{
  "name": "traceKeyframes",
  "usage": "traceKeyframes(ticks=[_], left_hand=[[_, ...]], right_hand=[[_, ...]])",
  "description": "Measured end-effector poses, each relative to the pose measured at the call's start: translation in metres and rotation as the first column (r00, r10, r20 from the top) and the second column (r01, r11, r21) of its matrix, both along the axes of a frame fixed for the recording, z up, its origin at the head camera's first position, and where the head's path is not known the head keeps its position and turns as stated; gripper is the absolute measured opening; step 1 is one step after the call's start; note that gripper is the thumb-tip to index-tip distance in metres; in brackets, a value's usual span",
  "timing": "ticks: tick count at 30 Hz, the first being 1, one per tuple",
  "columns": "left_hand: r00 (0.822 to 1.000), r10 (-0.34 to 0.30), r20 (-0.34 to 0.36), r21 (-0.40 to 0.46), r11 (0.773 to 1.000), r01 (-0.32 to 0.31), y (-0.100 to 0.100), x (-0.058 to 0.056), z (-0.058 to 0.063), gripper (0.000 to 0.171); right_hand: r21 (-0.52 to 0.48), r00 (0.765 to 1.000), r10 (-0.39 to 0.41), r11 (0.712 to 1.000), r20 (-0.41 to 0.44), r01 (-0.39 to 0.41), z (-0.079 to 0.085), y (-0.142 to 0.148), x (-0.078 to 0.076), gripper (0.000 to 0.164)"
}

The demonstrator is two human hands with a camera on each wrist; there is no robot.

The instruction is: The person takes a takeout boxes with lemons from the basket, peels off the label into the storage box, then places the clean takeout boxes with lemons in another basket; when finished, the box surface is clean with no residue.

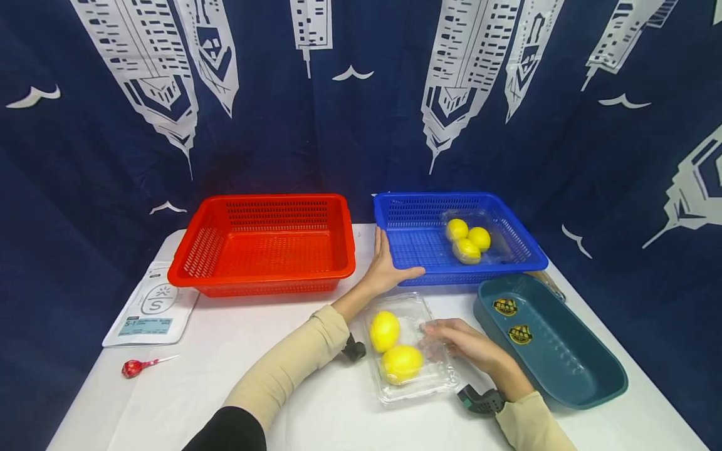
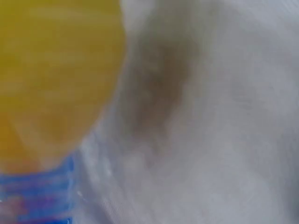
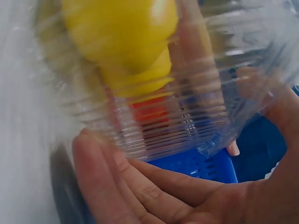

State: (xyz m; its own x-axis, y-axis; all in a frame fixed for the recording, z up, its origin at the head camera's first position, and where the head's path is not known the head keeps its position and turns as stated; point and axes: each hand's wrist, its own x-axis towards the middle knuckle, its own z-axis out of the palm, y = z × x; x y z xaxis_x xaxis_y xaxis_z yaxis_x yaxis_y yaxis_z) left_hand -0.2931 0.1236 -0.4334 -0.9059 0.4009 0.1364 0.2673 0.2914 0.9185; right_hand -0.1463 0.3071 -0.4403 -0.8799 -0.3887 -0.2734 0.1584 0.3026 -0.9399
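A clear plastic clamshell box with two yellow lemons in it is in front of me. My right hand grips its right side; in the right wrist view the thumb and fingers lie on opposite sides of the plastic. My left hand is spread at the front left corner of the blue basket, fingers straight and thumb stretched along the front; contact is unclear. Inside that basket, another clear box holds three lemons. The left wrist view is blurred, with a lemon close up.
A red basket stands at the back left. The teal tray lies right of my right hand. On the left are a white pouch and a red lollipop. A patterned navy curtain hangs behind the table.
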Motion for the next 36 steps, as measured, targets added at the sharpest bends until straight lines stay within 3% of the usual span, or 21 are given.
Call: traceKeyframes(ticks=[7,15,22,29,36], left_hand=[[1.0,0.016,-0.003,-0.013,1.0,-0.016,0.0,0.001,0.001,0.128],[1.0,0.014,-0.007,0.002,1.0,-0.014,0.0,0.0,-0.001,0.128],[0.998,0.01,-0.056,-0.016,1.0,-0.011,0.001,-0.002,-0.001,0.126],[0.998,-0.01,-0.054,0.015,1.0,0.011,-0.003,0.004,0.006,0.124],[0.973,-0.094,-0.21,0.032,0.994,0.103,-0.013,0.0,0.001,0.107]], right_hand=[[0.021,0.999,0.013,1.0,-0.044,-0.012,0.014,0.009,0.007,0.055],[0.098,0.993,0.017,0.995,-0.117,-0.005,0.043,0.019,0.006,0.054],[0.151,0.992,0.027,0.988,-0.12,-0.009,0.069,0.03,0.001,0.055],[0.158,0.991,0.048,0.987,-0.125,-0.028,0.091,0.035,-0.017,0.057],[0.1,0.988,0.103,0.991,-0.114,-0.092,0.111,0.04,-0.04,0.054]])
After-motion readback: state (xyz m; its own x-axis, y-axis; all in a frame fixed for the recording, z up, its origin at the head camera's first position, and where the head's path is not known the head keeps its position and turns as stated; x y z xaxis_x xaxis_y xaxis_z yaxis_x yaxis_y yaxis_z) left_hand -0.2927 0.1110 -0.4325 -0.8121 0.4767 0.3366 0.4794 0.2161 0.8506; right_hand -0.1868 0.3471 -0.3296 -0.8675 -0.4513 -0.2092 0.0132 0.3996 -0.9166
